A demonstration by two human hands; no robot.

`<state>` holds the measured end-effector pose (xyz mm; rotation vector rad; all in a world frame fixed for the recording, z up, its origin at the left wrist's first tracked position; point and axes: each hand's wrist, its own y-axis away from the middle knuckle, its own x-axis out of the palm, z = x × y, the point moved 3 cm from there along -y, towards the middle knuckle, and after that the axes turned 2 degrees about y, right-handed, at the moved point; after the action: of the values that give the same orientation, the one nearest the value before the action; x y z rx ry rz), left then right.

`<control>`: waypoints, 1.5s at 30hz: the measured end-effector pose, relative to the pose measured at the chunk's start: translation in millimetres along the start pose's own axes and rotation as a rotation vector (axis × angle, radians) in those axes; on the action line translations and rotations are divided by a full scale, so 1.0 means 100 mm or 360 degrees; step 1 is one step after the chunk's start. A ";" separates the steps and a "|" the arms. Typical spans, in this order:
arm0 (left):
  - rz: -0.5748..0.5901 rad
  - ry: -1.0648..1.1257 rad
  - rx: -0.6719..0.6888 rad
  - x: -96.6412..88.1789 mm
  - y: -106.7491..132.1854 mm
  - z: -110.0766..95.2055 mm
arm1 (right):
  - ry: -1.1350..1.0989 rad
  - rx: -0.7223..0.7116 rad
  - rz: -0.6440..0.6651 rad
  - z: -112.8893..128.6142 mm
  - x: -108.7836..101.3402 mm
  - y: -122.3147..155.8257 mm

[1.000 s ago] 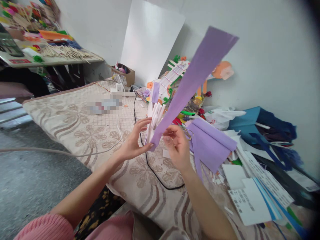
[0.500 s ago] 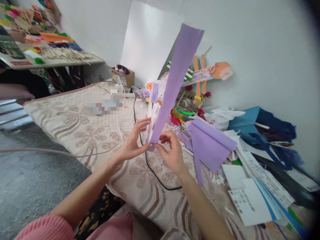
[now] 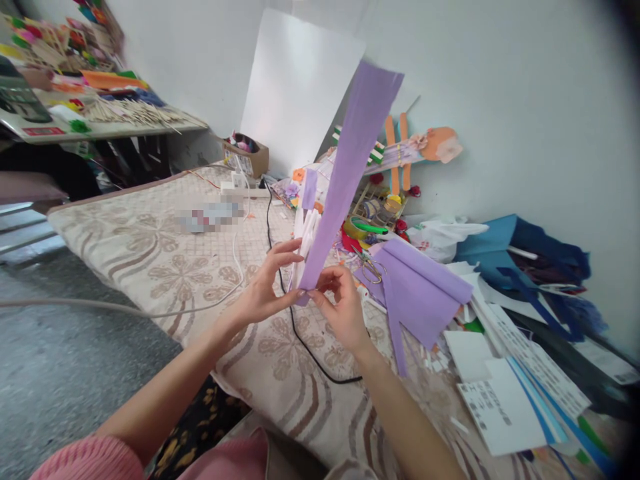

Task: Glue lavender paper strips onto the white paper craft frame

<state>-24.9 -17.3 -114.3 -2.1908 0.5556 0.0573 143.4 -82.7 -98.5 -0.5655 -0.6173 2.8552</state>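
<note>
A long purple paper strip rises from between my hands and leans to the upper right. Behind its lower part is a white slatted piece with a short purple end at its top. My left hand is closed around the white piece, its thumb pressing the strip's bottom end. The thumb and fingers of my right hand pinch the strip's lower edge from the other side. Scissors lie to the right of my right hand, beside a folded purple sheet.
A black cable crosses the patterned tablecloth beneath my hands. White cards and scraps are at the right, with a blue bag behind. A cardboard box and power strip stand at the back.
The top of the purple strip sits slightly lower in view. My hands keep nearly the same place and grip at its lower end.
</note>
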 end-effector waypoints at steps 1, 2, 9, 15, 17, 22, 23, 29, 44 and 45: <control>0.0017 -0.0021 -0.0001 -0.01 -0.01 -0.01 | -0.0019 0.0014 0.0002 0.00 0.01 0.00; 0.0032 -0.0042 -0.0004 -0.01 -0.02 -0.02 | -0.0036 0.0025 0.0005 0.00 0.01 0.01; 0.0048 -0.0074 -0.0043 -0.03 -0.02 -0.03 | -0.0123 0.0030 0.0042 0.01 0.03 0.01; -0.0025 0.0043 -0.0045 -0.01 0.00 0.01 | -0.0131 -0.0020 -0.0052 0.07 0.03 -0.01; -0.0028 0.0055 -0.0075 0.00 -0.01 0.00 | -0.0168 -0.0015 -0.0074 0.08 0.04 -0.03; -0.0011 0.0049 -0.0108 0.00 -0.01 -0.01 | -0.0201 -0.0007 -0.0113 0.06 0.05 -0.05; -0.0009 0.0047 -0.0112 0.00 -0.01 -0.01 | -0.0200 -0.0009 -0.0119 0.05 0.06 -0.05; -0.0020 0.0055 -0.0124 0.01 0.00 0.01 | -0.0113 -0.0015 -0.0135 0.04 0.07 -0.02; -0.0118 0.0056 -0.0195 -0.01 -0.02 -0.05 | -0.0222 -0.0060 -0.0117 0.03 0.11 -0.02; -0.0127 0.0068 -0.0203 -0.01 -0.01 -0.05 | -0.0225 -0.0060 -0.0120 0.03 0.11 -0.02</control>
<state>-25.9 -19.8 -110.1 -2.3408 0.4997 0.0032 132.3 -79.8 -99.1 -0.3396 -0.7007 2.8350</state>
